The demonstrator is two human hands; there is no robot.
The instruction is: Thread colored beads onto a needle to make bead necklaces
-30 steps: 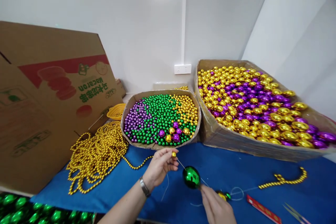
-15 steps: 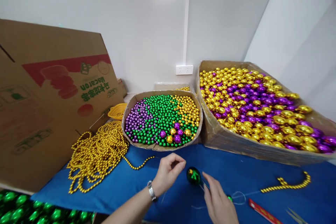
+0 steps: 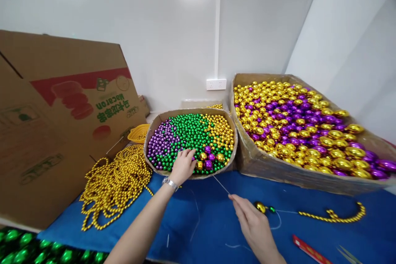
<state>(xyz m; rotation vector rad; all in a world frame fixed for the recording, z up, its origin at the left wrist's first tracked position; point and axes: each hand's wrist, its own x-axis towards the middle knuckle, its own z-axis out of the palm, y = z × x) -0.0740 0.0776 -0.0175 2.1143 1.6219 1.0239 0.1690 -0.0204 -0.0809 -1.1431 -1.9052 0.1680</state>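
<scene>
My left hand (image 3: 183, 167), with a metal watch (image 3: 170, 183) on the wrist, is over the front of the box of small beads (image 3: 192, 132). Its fingers are slightly apart and touch the green beads beside a few larger purple and gold balls (image 3: 208, 165). Between thumb and fingers, my right hand (image 3: 252, 218) pinches a thin needle (image 3: 221, 184) that points up and left. Right of that hand, a gold ball (image 3: 260, 206) and a small green bead (image 3: 272, 209) lie near a clear thread (image 3: 286, 211), which runs to a gold bead string (image 3: 335, 218).
A large box (image 3: 247, 161) of gold and purple oval beads stands at right. Coiled gold bead strings (image 3: 117, 185) lie at left by a cardboard carton (image 3: 68, 132) and a yellow basket (image 3: 137, 133). A red strip (image 3: 309, 249) and tweezers (image 3: 348, 254) lie front right on blue cloth (image 3: 198, 231).
My left hand has moved up and left, from above the cloth into the bead box. The dark green ball no longer shows before my right hand; a gold ball now shows beyond it.
</scene>
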